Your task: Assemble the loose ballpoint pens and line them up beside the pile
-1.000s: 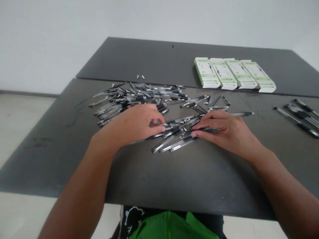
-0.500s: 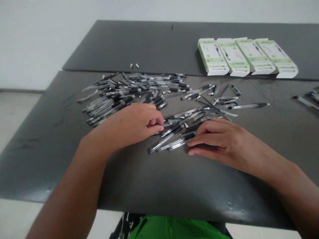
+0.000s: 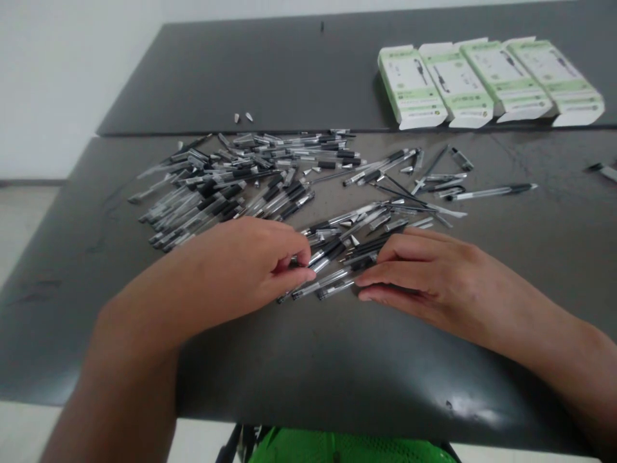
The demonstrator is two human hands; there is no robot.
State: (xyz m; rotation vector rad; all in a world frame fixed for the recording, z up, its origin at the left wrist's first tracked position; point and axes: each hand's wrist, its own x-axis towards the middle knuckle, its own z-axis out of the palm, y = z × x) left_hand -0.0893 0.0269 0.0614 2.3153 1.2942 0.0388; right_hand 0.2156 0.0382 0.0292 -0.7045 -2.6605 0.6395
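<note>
Pens with clear barrels and black grips lie scattered over the dark table. My left hand is closed, its thumb and index finger pinched beside a clear pen; what lies between the fingertips is hidden. To its right, my right hand has curled fingers at the end of another clear pen near the front of the group. Several thin black refills run up to its fingers. Small silvery pen tips and short clear caps lie just behind the hands.
A large heap of pens spreads to the left. Open white-and-green boxes lie in a row on the rear table. Two pen tips lie beyond the table seam. One pen lies apart at right.
The camera view has shifted slightly. My left hand has moved a little toward the table's front edge, still pinched. My right hand stays at the same pens.
</note>
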